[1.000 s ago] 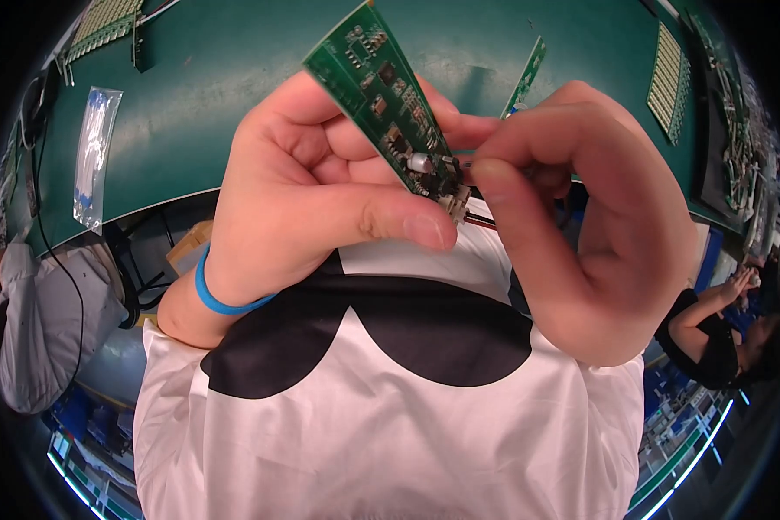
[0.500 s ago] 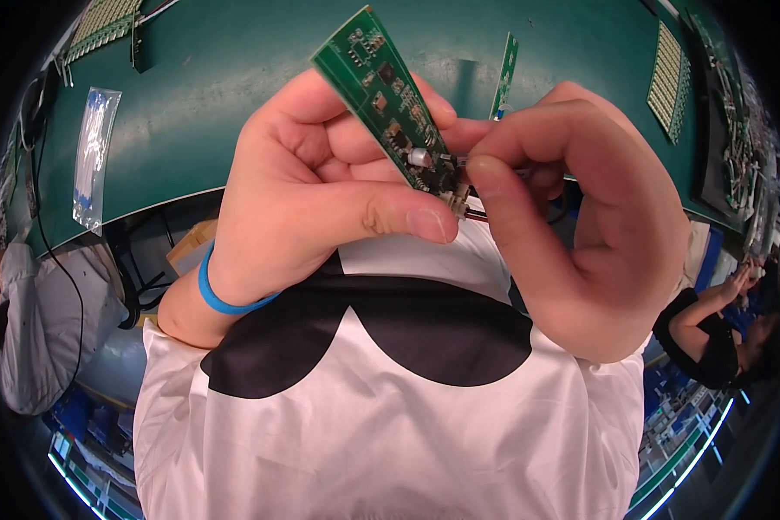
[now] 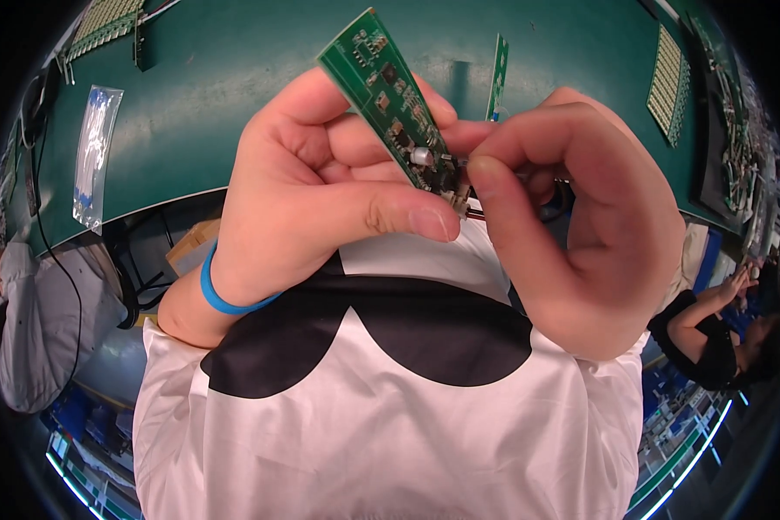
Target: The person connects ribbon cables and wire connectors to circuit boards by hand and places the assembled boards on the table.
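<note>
Circuit board (image 3: 390,95), green and component-laden, raised and tilted between thumb and fingers of left hand (image 3: 295,165); right hand (image 3: 594,217) narrowed to a thumb-and-forefinger pinch just beside the board's lower end, pinched item too hidden to tell; red and dark wires (image 3: 475,214) at that end; second slim green board (image 3: 497,76) beyond right hand; clear plastic bag (image 3: 95,160) on green worktop (image 3: 234,52), toward left; grid-patterned panel (image 3: 670,87) toward right.
</note>
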Demonstrator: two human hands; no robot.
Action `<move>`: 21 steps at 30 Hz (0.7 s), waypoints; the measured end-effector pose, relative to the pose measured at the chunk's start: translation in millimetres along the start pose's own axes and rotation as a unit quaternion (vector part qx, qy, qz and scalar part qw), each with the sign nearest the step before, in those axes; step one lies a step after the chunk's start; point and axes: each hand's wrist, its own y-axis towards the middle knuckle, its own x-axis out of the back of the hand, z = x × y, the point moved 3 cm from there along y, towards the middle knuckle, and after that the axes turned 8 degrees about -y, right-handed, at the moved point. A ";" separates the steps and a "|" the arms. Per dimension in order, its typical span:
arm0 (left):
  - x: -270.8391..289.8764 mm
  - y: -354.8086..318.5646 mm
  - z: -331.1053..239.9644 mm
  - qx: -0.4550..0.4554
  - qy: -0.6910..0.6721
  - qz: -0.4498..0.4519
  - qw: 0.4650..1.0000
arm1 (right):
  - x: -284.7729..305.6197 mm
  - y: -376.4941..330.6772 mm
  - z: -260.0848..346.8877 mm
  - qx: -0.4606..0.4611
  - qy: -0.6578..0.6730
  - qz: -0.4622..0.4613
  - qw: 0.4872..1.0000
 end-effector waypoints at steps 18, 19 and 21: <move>5.8 1.8 0.7 -0.036 0.007 0.024 0.999 | -6.2 -1.7 -1.6 -0.036 0.006 -0.014 0.999; 6.2 1.7 0.4 -0.042 0.003 0.037 0.998 | -6.4 -1.2 -1.1 -0.028 0.002 -0.014 1.000; 5.0 2.0 -1.2 -0.028 0.012 0.016 0.999 | -6.7 0.2 -2.2 -0.022 -0.001 -0.007 1.000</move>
